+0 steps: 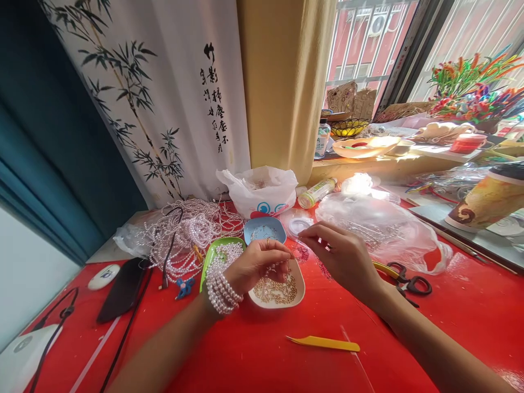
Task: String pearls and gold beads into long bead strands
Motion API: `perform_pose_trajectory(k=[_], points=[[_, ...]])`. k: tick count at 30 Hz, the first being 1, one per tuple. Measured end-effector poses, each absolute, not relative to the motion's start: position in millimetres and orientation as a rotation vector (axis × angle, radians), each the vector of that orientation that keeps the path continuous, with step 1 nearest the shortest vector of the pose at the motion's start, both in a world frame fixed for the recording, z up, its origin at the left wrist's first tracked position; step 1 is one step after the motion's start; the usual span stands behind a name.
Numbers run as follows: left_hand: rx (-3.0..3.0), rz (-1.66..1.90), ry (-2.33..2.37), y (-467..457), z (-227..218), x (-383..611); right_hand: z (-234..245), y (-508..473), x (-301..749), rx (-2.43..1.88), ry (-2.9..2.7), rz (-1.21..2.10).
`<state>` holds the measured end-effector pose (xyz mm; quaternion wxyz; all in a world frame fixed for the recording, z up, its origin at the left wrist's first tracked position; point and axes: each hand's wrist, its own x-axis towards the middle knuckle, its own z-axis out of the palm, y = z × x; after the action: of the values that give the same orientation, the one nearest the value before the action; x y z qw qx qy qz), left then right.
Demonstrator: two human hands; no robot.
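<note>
Above the red counter (254, 349), two hands work close together over a white dish (272, 305). Gold beads (278, 293) lie loose inside that dish, partly covered by the left hand (258, 266), whose thumb and first finger are drawn together at the tips. Just beside it and a little higher, the right hand (350, 259) points inward with its fingertips pinched; whatever may be between the fingers of either hand is too fine to make out. Rows of pearly beads make a bracelet (221, 288) around the left wrist. Next to the white dish, a green tray (209, 255) carries white beads (229, 252), and a blue dish (249, 233) behind holds small thin pieces. A tangled heap of beaded strings (184, 229) spreads left of the green tray, with a black phone (121, 290) further left. Nearest the viewer, yellow tweezers (327, 343) lie flat. Scissors (417, 285) rest beyond the right forearm, beside a clear plastic bag (380, 232). At the back stands a white bag (262, 192), near a small bottle (317, 193) on its side. A patterned paper cup (478, 202) leans at far right.
</note>
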<state>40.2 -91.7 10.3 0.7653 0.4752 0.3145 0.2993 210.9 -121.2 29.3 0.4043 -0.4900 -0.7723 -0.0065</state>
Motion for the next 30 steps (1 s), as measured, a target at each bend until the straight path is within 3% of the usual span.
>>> perform_pose_trajectory(k=[30], points=[[1.042, 0.675, 0.613, -90.3, 4.4, 39.1, 20.4, -115.5, 207.1, -1.132, -1.960, -0.129]])
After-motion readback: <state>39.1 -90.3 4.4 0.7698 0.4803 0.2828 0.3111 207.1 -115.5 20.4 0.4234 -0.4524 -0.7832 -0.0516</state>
